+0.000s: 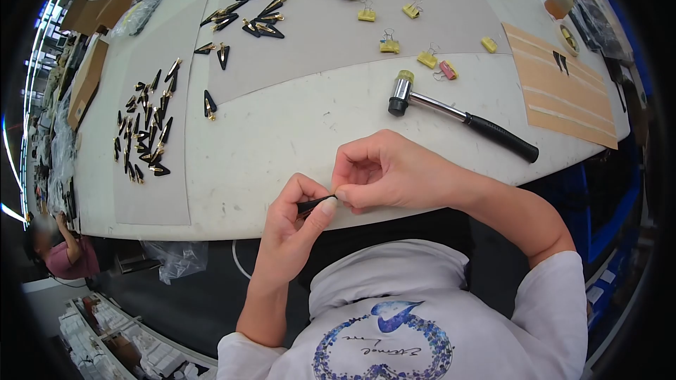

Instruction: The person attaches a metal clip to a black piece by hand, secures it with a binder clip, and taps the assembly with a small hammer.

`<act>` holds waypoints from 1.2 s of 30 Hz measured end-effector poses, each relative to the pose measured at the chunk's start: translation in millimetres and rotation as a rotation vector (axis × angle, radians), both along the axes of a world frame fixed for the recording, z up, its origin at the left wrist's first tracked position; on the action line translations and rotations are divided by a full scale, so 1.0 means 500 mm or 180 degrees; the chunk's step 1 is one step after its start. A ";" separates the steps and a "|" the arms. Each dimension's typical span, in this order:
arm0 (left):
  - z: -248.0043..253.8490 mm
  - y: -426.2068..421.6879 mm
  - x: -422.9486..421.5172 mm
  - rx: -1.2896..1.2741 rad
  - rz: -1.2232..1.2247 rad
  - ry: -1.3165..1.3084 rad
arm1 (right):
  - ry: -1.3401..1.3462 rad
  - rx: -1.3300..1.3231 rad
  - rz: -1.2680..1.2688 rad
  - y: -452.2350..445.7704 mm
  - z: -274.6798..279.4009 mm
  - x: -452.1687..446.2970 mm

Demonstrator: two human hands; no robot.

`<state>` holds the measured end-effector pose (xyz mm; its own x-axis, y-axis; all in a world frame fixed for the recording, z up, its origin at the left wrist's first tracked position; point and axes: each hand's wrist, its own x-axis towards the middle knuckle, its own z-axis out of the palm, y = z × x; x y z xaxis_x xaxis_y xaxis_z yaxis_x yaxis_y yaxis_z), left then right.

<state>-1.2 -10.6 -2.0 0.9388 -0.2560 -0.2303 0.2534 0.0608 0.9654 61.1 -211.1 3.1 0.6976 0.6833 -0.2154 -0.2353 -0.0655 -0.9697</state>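
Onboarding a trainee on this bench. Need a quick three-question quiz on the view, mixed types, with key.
1. True or false: the hammer lies on the table.
2. Near the hammer, one clip isn't yellow. Its colour? A) blue B) pink C) white
3. Fill in: in the left hand, the black piece sits between the fingers and the ____.

Key: 1 true; 2 B; 3 thumb.
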 end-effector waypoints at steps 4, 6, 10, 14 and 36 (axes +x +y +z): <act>0.004 0.005 0.000 0.0094 -0.0049 0.0005 | -0.0429 -0.0426 0.0161 -0.002 0.008 -0.002; 0.008 0.006 0.003 -0.0054 -0.0014 0.0174 | 0.0592 0.0199 -0.0007 -0.004 0.009 0.001; 0.002 0.008 0.001 0.0004 -0.0108 0.0091 | 0.0657 0.0131 0.0073 -0.008 0.012 0.005; 0.003 0.008 0.003 -0.0024 -0.0109 0.0097 | 0.0614 0.0085 0.0145 -0.010 0.014 0.010; -0.001 0.008 -0.001 0.0248 -0.0267 -0.0080 | -0.1038 -0.0868 0.0497 -0.005 0.048 0.023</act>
<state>-1.4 -6.6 -2.3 0.9206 -0.3161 -0.2293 0.2303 -0.0349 0.9725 72.5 -213.7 27.0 0.6520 0.7345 -0.1882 0.1126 -0.3393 -0.9339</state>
